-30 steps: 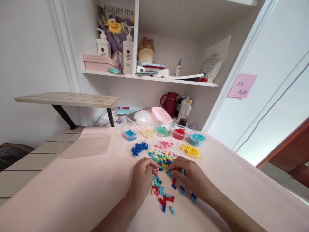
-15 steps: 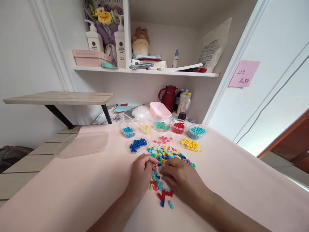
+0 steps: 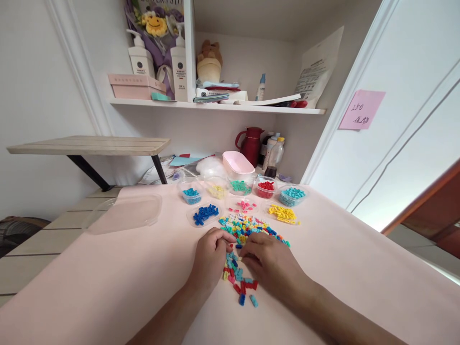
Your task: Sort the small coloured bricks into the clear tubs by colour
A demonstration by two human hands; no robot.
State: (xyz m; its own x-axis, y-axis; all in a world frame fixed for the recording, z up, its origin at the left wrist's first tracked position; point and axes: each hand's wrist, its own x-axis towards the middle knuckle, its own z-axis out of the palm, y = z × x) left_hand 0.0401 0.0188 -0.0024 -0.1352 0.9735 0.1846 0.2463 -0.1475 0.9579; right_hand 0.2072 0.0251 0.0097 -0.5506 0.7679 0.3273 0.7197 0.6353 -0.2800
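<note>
Right now we rest both hands on the pink table (image 3: 108, 287) over a loose pile of small coloured bricks (image 3: 240, 249). Our left hand (image 3: 210, 258) is curled shut at the pile's left edge; whether it pinches a brick we cannot tell. Our right hand (image 3: 269, 263) lies flatter, fingers bent, tips touching bricks between the hands. The pile runs near to far, equally close to both hands. Sorted cups (image 3: 266, 188) sit beyond it.
</note>
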